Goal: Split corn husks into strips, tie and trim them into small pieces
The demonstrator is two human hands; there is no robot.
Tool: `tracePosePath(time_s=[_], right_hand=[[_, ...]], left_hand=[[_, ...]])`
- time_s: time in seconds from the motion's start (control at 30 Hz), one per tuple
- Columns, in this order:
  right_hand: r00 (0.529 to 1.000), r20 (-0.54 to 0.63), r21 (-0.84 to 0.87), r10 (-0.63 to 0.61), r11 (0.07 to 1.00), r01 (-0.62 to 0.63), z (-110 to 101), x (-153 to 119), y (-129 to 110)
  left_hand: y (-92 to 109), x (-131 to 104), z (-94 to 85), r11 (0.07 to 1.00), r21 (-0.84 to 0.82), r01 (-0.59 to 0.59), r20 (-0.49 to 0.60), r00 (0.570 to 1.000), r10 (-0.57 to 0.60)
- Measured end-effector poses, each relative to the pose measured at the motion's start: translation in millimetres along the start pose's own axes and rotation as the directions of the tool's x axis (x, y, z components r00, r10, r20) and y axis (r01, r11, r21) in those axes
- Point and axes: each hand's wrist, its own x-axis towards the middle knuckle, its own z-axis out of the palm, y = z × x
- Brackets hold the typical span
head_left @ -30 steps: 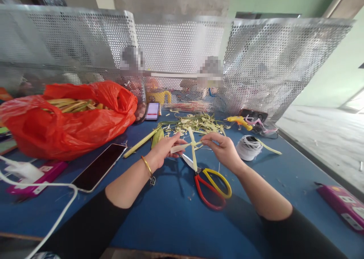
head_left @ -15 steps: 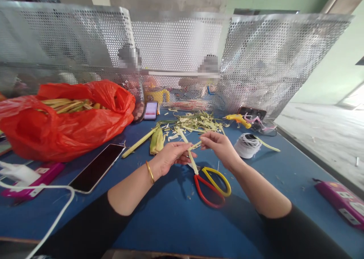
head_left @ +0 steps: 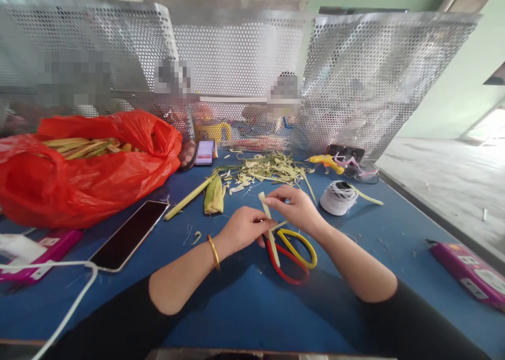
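Observation:
My left hand (head_left: 248,228), with a gold bangle at the wrist, is closed on a pale green plant strip (head_left: 273,249) near its middle. A thinner strip (head_left: 281,225) crosses it at the fingertips. My right hand (head_left: 294,207) pinches the upper part of the same long strip between thumb and fingers. Below the hands lie scissors (head_left: 314,257) with one yellow and one red handle; the strip's lower end hangs over the red one, and the blades are mostly hidden. Left of the hands rest a green stalk piece (head_left: 213,196) and a long thin stalk (head_left: 190,197).
Cut plant scraps (head_left: 272,168) are heaped at the back. A red plastic bag (head_left: 102,191) of stalks and a phone (head_left: 131,236) lie left. White string (head_left: 337,199), a yellow glue gun (head_left: 326,163) and a purple power strip (head_left: 469,276) are right. Perforated metal screens (head_left: 244,55) stand behind.
My left hand has moved down and toward me. The right hand has shifted onto the upper part of the long strip, whose end now shows lower, over the red handle.

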Motion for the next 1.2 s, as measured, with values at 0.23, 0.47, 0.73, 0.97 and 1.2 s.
tracePosePath(time_s=[0.23,0.47,0.73,0.97,1.2], right_hand=[[0.999,0.032,0.139,0.027,0.990,-0.031,2.6,-6.6,-11.7],[0.982,-0.097,-0.376,-0.164,0.919,0.116,12.2,-25.4,-25.2],[0.870,-0.110,-0.586,-0.480,0.739,0.333,20.3,-22.3,-13.9],[0.761,0.068,-0.696,-0.645,0.516,0.499,19.6,-22.6,-13.2],[0.563,0.356,-0.618,-0.746,0.264,0.740,24.7,-21.9,-15.5]], left_hand=[[-2.6,1.3,0.6,0.994,0.109,0.022,-0.163,0.987,-0.004],[5.2,4.9,0.8,0.864,-0.497,0.081,-0.285,0.925,-0.250],[7.7,5.0,-2.2,0.550,-0.832,0.075,-0.078,0.965,-0.249],[2.0,8.5,-1.0,0.540,-0.842,-0.001,-0.125,0.973,-0.193],[1.3,7.1,0.0,0.542,-0.840,0.039,-0.099,0.970,-0.223]])
